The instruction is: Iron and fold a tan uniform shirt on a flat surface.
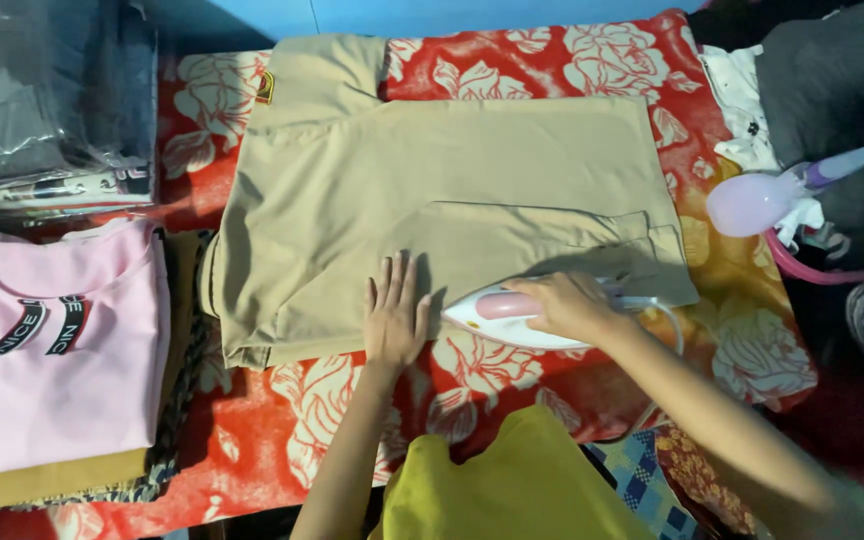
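Yellow cloth [512,480] lies closest below, beyond which the left hand [395,315] presses flat, fingers slightly spread, on the tan shirt [432,200] covering the red floral sheet [282,430], just beside the right hand [567,305] clamped around the white-and-pink iron [497,318].

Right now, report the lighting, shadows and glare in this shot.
Head view: even, slightly dim light; the left hand casts a soft shadow on the beige shirt; glare on the clear plastic bags top left; the right hand on the iron looks slightly soft.
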